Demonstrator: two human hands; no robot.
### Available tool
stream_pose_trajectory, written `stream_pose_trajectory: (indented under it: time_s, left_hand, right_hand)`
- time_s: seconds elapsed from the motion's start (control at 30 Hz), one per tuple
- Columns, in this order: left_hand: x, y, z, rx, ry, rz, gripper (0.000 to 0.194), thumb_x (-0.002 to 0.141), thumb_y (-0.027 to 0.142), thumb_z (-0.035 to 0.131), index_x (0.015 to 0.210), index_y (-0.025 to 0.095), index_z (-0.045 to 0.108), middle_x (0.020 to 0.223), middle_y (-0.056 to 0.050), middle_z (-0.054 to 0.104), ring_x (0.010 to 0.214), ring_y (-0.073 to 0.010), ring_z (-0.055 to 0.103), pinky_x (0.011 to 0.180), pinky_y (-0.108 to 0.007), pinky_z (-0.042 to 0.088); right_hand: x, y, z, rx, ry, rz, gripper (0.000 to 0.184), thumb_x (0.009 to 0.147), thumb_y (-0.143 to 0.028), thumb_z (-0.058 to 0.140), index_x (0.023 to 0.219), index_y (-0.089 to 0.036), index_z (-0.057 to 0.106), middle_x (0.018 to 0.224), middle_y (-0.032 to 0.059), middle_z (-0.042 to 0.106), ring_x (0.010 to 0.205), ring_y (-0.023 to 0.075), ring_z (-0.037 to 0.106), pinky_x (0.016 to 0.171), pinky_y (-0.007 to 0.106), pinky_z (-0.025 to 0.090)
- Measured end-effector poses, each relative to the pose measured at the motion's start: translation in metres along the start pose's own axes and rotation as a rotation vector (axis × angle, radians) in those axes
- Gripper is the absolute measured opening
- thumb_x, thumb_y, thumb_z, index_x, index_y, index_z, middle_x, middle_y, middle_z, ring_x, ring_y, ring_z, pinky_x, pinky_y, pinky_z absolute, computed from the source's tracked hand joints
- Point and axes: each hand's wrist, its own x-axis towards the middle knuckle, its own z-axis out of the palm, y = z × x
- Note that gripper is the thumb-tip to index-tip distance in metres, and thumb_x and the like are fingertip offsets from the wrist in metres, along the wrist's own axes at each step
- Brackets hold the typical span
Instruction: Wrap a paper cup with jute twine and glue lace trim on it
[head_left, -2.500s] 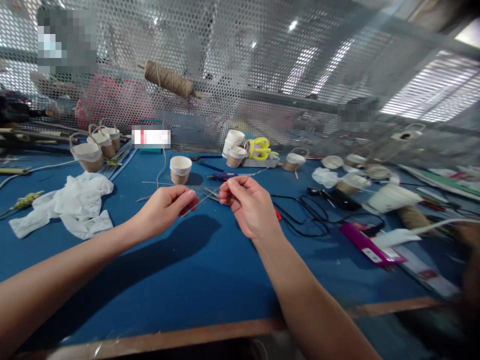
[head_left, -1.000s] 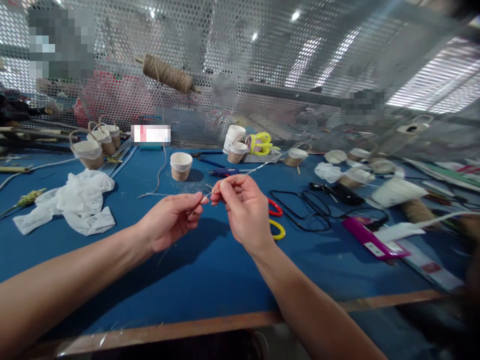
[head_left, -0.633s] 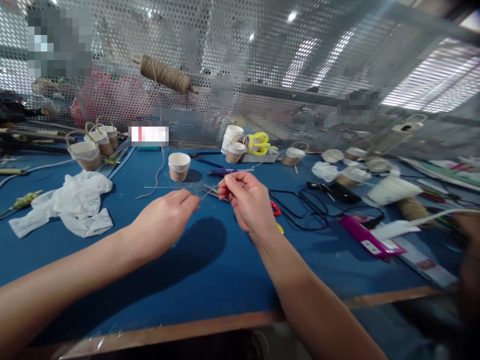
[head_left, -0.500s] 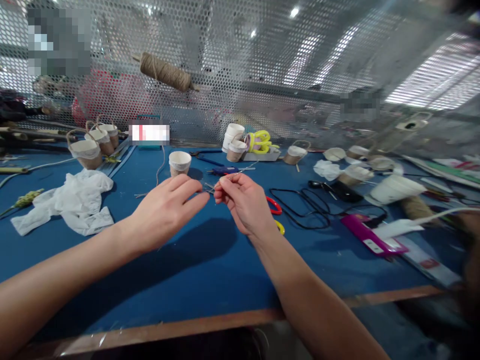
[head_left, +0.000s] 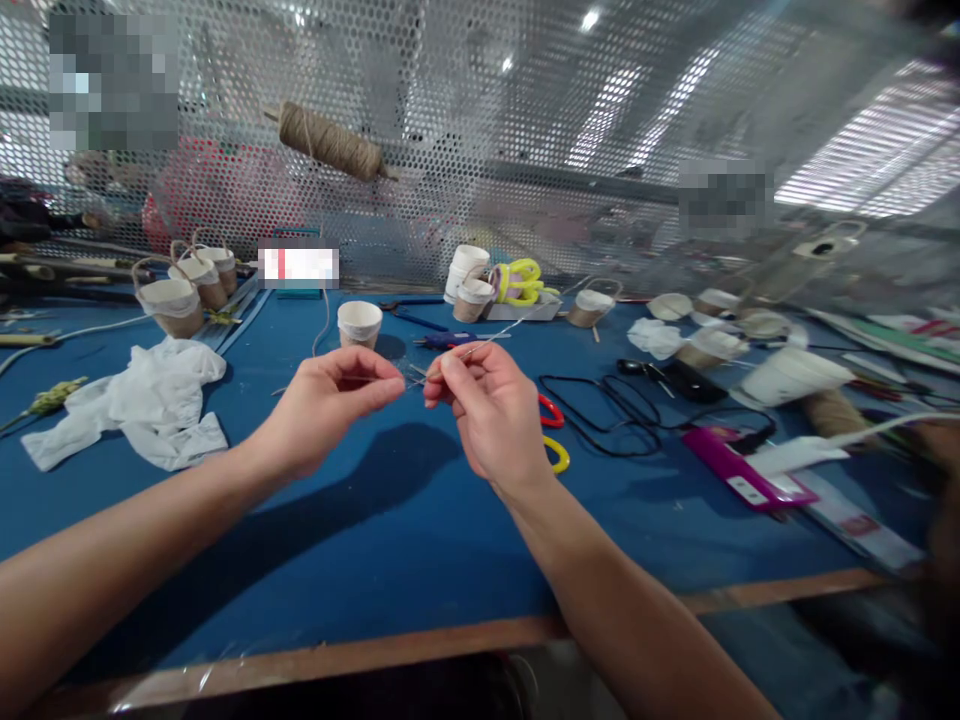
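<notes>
Over the blue table, my right hand (head_left: pixel 495 415) pinches thin wire-like strands (head_left: pixel 416 378) between thumb and fingers. Their short ends poke out to the left, and a longer twisted length rises behind the knuckles to the upper right. My left hand (head_left: pixel 322 412), just left of it, has thumb and fingertips pressed together. A fine strand runs through its fingers toward the right hand; whether it is wire or twine I cannot tell. Behind my left hand stands a small paper cup (head_left: pixel 359 322) with a brown wrapped side. Scissors with red and yellow handles (head_left: pixel 559 455) lie partly hidden behind my right hand.
Small handled cups (head_left: pixel 171 307) and a crumpled white cloth (head_left: pixel 157 400) are at the left. A twine roll (head_left: pixel 330 142) hangs on the mesh. Pliers (head_left: pixel 416 318), a blue tool (head_left: pixel 450 341), a black cable (head_left: pixel 607 420) and a purple power strip (head_left: pixel 739 470) lie further right.
My left hand has turned and drawn back slightly left, its fingers now closing in a pinch. My right hand keeps its pinch, and more of the twisted strand shows above it.
</notes>
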Motion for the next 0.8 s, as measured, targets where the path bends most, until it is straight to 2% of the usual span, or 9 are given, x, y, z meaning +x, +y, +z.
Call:
stream_pose_trajectory:
  time_s: [0.07, 0.1, 0.17, 0.23, 0.33, 0.4, 0.47, 0.6, 0.8]
  left_hand:
    - [0.002, -0.001, 0.005, -0.407, -0.047, -0.394, 0.013, 0.072, 0.017, 0.066, 0.065, 0.014, 0.055, 0.058, 0.002, 0.055, 0.049, -0.0057, 0.046, 0.049, -0.017, 0.04]
    - [0.003, -0.002, 0.007, -0.544, -0.068, -0.504, 0.013, 0.073, 0.015, 0.064, 0.065, 0.014, 0.054, 0.058, 0.002, 0.055, 0.047, -0.0045, 0.045, 0.048, -0.016, 0.039]
    - [0.005, -0.005, 0.008, -0.62, -0.07, -0.568, 0.012, 0.076, 0.013, 0.061, 0.067, 0.013, 0.053, 0.059, 0.002, 0.055, 0.046, -0.0034, 0.044, 0.047, -0.015, 0.038]
    - [0.006, -0.007, 0.005, -0.424, -0.081, -0.504, 0.015, 0.08, 0.018, 0.057, 0.067, 0.013, 0.052, 0.059, 0.001, 0.056, 0.047, -0.0046, 0.046, 0.048, -0.016, 0.038]
    - [0.005, -0.004, -0.005, 0.289, -0.147, -0.15, 0.017, 0.081, 0.024, 0.058, 0.067, 0.014, 0.055, 0.061, -0.002, 0.058, 0.055, -0.0107, 0.051, 0.055, -0.022, 0.042]
    - [0.003, 0.001, -0.012, 0.773, -0.138, 0.229, 0.013, 0.081, 0.019, 0.056, 0.07, 0.014, 0.06, 0.068, -0.005, 0.061, 0.063, -0.0154, 0.055, 0.062, -0.027, 0.045]
    - [0.003, 0.006, -0.018, 1.055, -0.139, 0.599, 0.02, 0.085, 0.011, 0.045, 0.078, 0.014, 0.063, 0.078, -0.009, 0.064, 0.073, -0.0183, 0.058, 0.068, -0.031, 0.047]
    - [0.009, 0.008, -0.024, 1.226, -0.245, 1.08, 0.03, 0.089, 0.006, 0.033, 0.093, 0.013, 0.063, 0.09, -0.011, 0.066, 0.081, -0.018, 0.058, 0.073, -0.031, 0.05]
    - [0.011, -0.004, -0.024, 1.124, -0.249, 1.255, 0.026, 0.09, 0.01, 0.039, 0.086, 0.012, 0.064, 0.079, -0.01, 0.067, 0.072, -0.0158, 0.058, 0.066, -0.028, 0.051]
  right_hand:
    - [-0.001, 0.001, 0.0, -0.025, 0.012, -0.051, 0.009, 0.082, -0.023, 0.06, 0.075, -0.019, 0.055, 0.069, -0.0037, 0.062, 0.057, 0.0083, 0.058, 0.054, 0.024, 0.049]
    - [0.0, 0.001, 0.0, -0.037, 0.018, -0.06, 0.009, 0.082, -0.022, 0.06, 0.075, -0.019, 0.056, 0.068, -0.0037, 0.061, 0.057, 0.0082, 0.058, 0.054, 0.024, 0.049]
    - [0.002, 0.002, -0.001, -0.045, 0.037, -0.039, 0.009, 0.08, -0.022, 0.06, 0.073, -0.018, 0.056, 0.066, -0.0037, 0.061, 0.056, 0.0081, 0.058, 0.052, 0.023, 0.049]
    - [0.006, 0.004, -0.003, -0.035, 0.075, 0.023, 0.01, 0.078, -0.021, 0.062, 0.071, -0.018, 0.056, 0.064, -0.0034, 0.061, 0.054, 0.0078, 0.057, 0.051, 0.022, 0.048]
    - [0.014, 0.005, -0.009, -0.014, 0.153, 0.127, 0.011, 0.074, -0.02, 0.064, 0.068, -0.016, 0.055, 0.061, -0.0034, 0.061, 0.051, 0.0071, 0.056, 0.049, 0.022, 0.048]
    - [0.017, 0.005, -0.011, -0.018, 0.176, 0.158, 0.011, 0.073, -0.02, 0.065, 0.068, -0.016, 0.055, 0.06, -0.0034, 0.061, 0.051, 0.0072, 0.057, 0.049, 0.022, 0.048]
    - [0.017, 0.004, -0.011, -0.032, 0.155, 0.17, 0.012, 0.072, -0.022, 0.066, 0.068, -0.016, 0.056, 0.059, -0.0034, 0.062, 0.051, 0.0076, 0.057, 0.049, 0.022, 0.048]
    - [0.011, 0.002, -0.006, -0.011, 0.076, 0.214, 0.016, 0.07, -0.025, 0.068, 0.068, -0.016, 0.055, 0.059, -0.0032, 0.062, 0.051, 0.0077, 0.057, 0.049, 0.022, 0.047]
    - [0.006, 0.004, -0.002, 0.031, 0.008, 0.223, 0.017, 0.07, -0.027, 0.068, 0.069, -0.016, 0.055, 0.059, -0.0033, 0.061, 0.051, 0.0078, 0.057, 0.047, 0.021, 0.047]
